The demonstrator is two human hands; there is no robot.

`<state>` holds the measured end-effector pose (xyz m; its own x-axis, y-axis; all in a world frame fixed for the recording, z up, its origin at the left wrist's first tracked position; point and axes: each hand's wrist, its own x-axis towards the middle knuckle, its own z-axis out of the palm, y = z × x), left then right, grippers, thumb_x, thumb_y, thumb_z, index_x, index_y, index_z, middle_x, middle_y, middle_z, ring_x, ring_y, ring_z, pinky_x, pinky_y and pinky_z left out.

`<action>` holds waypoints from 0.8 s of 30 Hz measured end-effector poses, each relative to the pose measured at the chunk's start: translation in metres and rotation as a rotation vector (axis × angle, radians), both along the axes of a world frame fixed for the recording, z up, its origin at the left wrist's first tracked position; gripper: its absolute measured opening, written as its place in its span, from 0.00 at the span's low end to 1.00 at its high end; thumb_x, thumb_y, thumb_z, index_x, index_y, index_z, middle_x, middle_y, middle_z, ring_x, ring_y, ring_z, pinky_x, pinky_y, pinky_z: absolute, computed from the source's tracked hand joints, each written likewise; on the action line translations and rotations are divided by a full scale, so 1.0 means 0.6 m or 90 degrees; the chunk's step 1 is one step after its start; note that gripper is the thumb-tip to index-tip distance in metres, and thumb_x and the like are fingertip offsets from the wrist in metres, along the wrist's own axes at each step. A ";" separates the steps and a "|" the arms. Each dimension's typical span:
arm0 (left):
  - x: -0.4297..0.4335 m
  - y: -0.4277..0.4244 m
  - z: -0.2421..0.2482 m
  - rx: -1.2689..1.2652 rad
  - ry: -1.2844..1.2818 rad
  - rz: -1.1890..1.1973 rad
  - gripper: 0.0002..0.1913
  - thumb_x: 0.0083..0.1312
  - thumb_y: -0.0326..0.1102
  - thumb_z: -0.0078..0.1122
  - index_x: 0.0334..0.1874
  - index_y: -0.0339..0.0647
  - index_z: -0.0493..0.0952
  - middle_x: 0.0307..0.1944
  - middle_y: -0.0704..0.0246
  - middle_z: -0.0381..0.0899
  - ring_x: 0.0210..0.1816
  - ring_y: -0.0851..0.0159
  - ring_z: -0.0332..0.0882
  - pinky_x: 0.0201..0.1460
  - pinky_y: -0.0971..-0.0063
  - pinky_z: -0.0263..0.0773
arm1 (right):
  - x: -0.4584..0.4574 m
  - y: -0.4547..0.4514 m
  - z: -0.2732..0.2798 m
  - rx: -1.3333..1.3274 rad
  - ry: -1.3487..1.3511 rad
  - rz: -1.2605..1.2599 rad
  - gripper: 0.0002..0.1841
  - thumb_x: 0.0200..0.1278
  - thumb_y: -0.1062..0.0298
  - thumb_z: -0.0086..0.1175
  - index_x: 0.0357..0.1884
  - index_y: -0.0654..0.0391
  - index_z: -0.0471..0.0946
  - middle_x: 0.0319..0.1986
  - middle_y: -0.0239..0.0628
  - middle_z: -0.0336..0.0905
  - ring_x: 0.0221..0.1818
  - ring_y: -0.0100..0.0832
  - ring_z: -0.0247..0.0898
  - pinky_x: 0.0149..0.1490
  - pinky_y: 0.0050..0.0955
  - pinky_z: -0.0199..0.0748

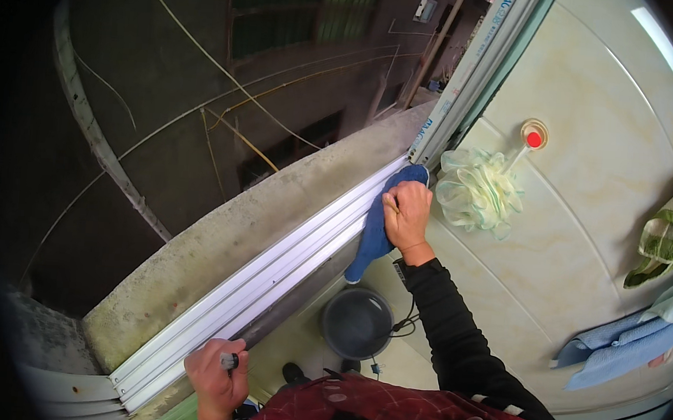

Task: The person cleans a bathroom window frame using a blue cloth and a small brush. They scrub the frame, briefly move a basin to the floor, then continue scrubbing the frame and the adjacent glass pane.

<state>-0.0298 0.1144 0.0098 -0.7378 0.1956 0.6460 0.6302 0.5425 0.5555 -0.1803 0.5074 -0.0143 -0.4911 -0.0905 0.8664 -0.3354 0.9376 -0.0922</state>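
Observation:
My right hand (408, 218) is closed on a blue cloth (377, 233) at the far end of a white metal window track (273, 276), where the track meets the upright frame. Part of the cloth hangs over the inner side of the sill. At the lower left, my left hand (217, 374) is closed around a small brush (229, 361) with a dark band and greyish bristles, near the track's near end. Most of the brush is hidden in the fist.
A grey plastic basin (358, 323) with water is below. A pale mesh bath pouf (478, 190) hangs from a wall hook (534, 135). Blue towels (625, 347) and a green checked cloth (668, 233) hang at right. Beyond the concrete ledge (242, 221) is a drop outside.

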 end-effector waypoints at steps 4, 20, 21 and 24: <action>-0.002 -0.002 0.002 -0.001 0.022 -0.012 0.03 0.60 0.28 0.64 0.33 0.38 0.79 0.25 0.63 0.78 0.21 0.56 0.76 0.22 0.67 0.65 | 0.022 -0.067 0.021 0.021 -0.024 0.026 0.09 0.54 0.66 0.62 0.26 0.52 0.71 0.28 0.37 0.69 0.36 0.45 0.66 0.44 0.43 0.59; 0.010 -0.027 0.000 0.066 -0.047 -0.080 0.06 0.56 0.28 0.66 0.36 0.40 0.82 0.26 0.66 0.78 0.23 0.58 0.76 0.23 0.68 0.66 | 0.049 -0.098 0.043 0.087 -0.034 0.094 0.06 0.57 0.67 0.60 0.27 0.51 0.73 0.27 0.33 0.70 0.39 0.40 0.69 0.48 0.44 0.61; 0.013 -0.030 -0.001 0.082 -0.071 -0.090 0.06 0.56 0.28 0.66 0.36 0.40 0.82 0.26 0.66 0.78 0.23 0.58 0.76 0.24 0.68 0.66 | 0.045 -0.095 0.041 0.094 -0.047 0.082 0.06 0.58 0.67 0.59 0.27 0.53 0.73 0.27 0.34 0.71 0.38 0.41 0.69 0.48 0.45 0.61; 0.031 -0.042 -0.001 0.117 -0.109 -0.096 0.05 0.59 0.27 0.64 0.37 0.39 0.81 0.26 0.65 0.79 0.23 0.59 0.77 0.25 0.70 0.67 | 0.061 -0.118 0.043 0.075 -0.059 0.044 0.06 0.61 0.68 0.57 0.29 0.55 0.74 0.28 0.36 0.72 0.38 0.43 0.69 0.47 0.45 0.61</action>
